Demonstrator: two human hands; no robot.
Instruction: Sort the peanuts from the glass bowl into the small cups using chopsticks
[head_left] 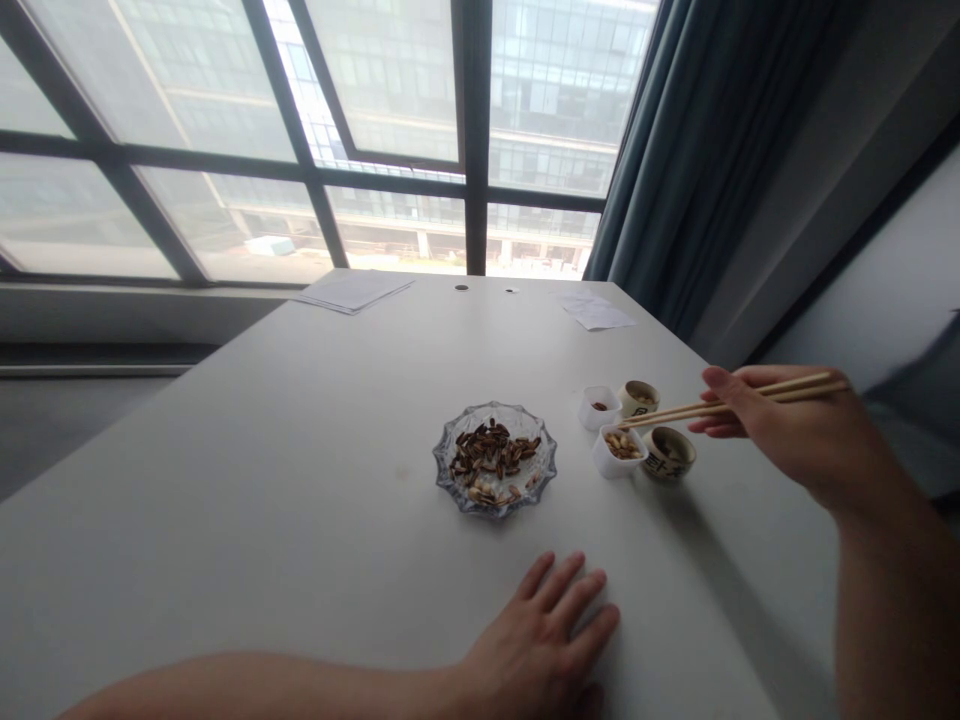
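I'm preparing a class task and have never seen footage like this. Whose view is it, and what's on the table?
This picture comes from a camera worn on a person's head, looking forward and down, so the arms are the wearer's own. The bare left hand rests flat on the pale grey table. The bare right hand holds a pair of thin light wooden chopsticks. Their tips point toward two small white square cups and two small round ceramic cups. Nearby sits a scalloped clear glass dish of dark striped sunflower seeds.
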